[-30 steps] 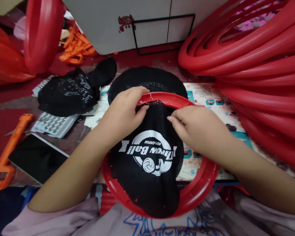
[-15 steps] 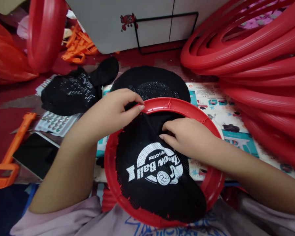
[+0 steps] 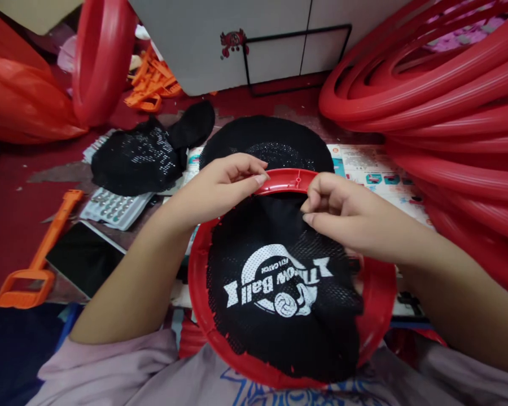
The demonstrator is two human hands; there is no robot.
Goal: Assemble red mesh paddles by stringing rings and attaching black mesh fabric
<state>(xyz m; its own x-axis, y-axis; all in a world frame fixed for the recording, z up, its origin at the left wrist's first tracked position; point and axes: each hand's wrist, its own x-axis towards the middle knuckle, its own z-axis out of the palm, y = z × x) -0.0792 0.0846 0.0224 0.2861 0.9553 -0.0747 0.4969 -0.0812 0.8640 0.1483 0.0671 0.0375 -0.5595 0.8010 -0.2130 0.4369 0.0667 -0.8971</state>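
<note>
A red plastic ring leans toward my body, with small pegs along its inner side. Across it lies a black mesh net printed in white with "Throw Ball" lettering. Along the left and lower side, the net's edge meets the pegs; on the right a gap shows between net and ring. My left hand pinches the ring's upper left rim, thumb on the inside. With thumb and fingers closed, my right hand grips the net's upper right edge beside the rim.
Behind the ring lies a stack of black nets, with more crumpled nets to the left. Red rings pile high on the right. An orange handle, a dark tablet and a calculator lie at left.
My right hand has moved up and right, drawing the net's folded upper right part outward, so more of the print shows. My left hand stays at the rim. The view has shifted slightly.
</note>
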